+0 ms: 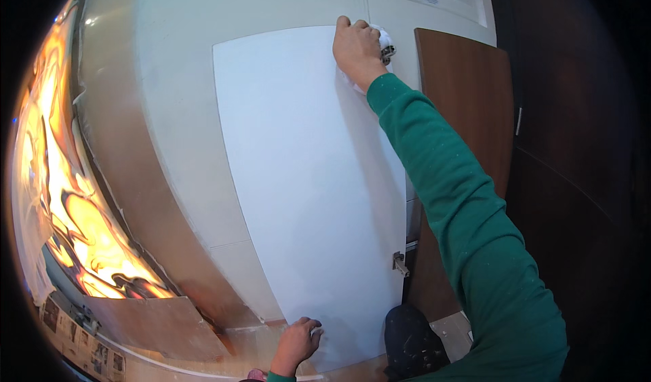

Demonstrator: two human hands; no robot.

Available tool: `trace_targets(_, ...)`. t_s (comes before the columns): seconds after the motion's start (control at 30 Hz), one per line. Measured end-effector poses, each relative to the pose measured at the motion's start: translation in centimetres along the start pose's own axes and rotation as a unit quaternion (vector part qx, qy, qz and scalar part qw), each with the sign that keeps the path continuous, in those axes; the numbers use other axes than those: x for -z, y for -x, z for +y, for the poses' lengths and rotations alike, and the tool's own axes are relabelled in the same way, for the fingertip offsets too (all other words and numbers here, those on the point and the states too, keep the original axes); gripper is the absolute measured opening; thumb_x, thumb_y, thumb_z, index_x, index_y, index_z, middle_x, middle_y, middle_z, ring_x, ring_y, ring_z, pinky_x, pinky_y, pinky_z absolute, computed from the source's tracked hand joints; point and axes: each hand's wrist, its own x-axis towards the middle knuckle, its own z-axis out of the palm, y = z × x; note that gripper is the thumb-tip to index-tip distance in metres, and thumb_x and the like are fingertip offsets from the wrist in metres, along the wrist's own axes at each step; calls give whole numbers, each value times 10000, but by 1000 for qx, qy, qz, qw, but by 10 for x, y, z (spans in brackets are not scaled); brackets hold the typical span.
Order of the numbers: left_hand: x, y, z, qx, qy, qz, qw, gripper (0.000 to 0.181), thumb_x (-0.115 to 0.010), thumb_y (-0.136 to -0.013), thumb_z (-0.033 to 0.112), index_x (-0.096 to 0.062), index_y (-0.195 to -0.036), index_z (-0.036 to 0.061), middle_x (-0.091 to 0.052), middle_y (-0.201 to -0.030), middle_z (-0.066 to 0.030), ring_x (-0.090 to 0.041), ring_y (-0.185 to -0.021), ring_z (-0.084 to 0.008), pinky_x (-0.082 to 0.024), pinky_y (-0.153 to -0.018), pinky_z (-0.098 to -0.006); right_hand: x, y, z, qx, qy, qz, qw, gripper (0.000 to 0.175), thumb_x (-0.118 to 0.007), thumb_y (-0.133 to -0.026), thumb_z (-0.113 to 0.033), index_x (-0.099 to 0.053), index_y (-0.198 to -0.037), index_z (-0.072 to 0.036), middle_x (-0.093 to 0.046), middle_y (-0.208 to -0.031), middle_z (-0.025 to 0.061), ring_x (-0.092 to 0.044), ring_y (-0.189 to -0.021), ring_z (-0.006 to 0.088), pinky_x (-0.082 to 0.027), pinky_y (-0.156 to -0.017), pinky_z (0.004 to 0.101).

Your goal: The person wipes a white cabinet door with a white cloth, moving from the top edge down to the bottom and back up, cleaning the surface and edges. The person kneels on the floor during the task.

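A tall white cabinet door panel (305, 178) leans upright before me. My right hand (356, 49), in a green sleeve, is at its upper right corner, closed on a bunched white cloth (385, 37) pressed to the surface. Beside that hand, a metal hinge (388, 52) sticks out at the panel's right edge. A second metal hinge (400, 264) is fixed lower on the same edge. My left hand (297, 344) is by the panel's lower left part, fingers curled; whether it pinches something small cannot be made out.
A brown wood panel (465, 117) stands at the right, near a dark door (569, 178). My dark-trousered knee (414, 336) is by the panel's lower right corner. Left are a brown board (157, 326), newspaper (81, 341), plastic sheeting (30, 229) and a bright, swirling glossy surface (91, 219).
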Motion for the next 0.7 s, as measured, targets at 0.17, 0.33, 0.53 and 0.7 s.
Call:
trace_targets(0.17, 1, -8, 4, -6, 1, 15, 1000, 184, -717, -960, 203, -775, -1071, 68, -733, -1034, -149, -721, -940, -393, -588, -835, -492, 1, 7, -58, 22, -96, 45, 994, 317, -581, -973, -193, -666, -1214, -5, -708, -1186, 245, -658, -1134, 385, -494, -976, 517)
trace_targets(0.33, 2, -13, 3, 0, 2, -1, 1000, 187, -711, -961, 199, -776, -1070, 62, -735, -1049, -155, -722, -939, -397, -591, -841, -489, 19, 27, -184, 130, -202, 116, 964, 394, -537, -992, -166, -631, -1320, 30, -610, -1418, 342, -544, -1400, 466, -345, -1224, 578)
trace_targets(0.53, 3, -7, -13, 27, -10, 0, 1000, 194, -714, -964, 224, -781, -1075, 80, -741, -1055, -154, -725, -922, -391, -592, -838, -485, 46, 14, -233, 194, -349, 122, 909, 247, -571, -968, -136, -666, -1159, -12, -656, -1259, 295, -598, -1268, 437, -426, -1140, 510)
trace_targets(0.7, 7, 7, -14, 23, -21, 11, 999, 187, -723, -964, 228, -779, -1066, 81, -742, -1054, -162, -723, -925, -397, -591, -833, -486, 50, 81, -215, 259, -335, 216, 880, 171, -593, -933, -112, -648, -1074, -32, -660, -1093, 209, -606, -1152, 376, -447, -1082, 476)
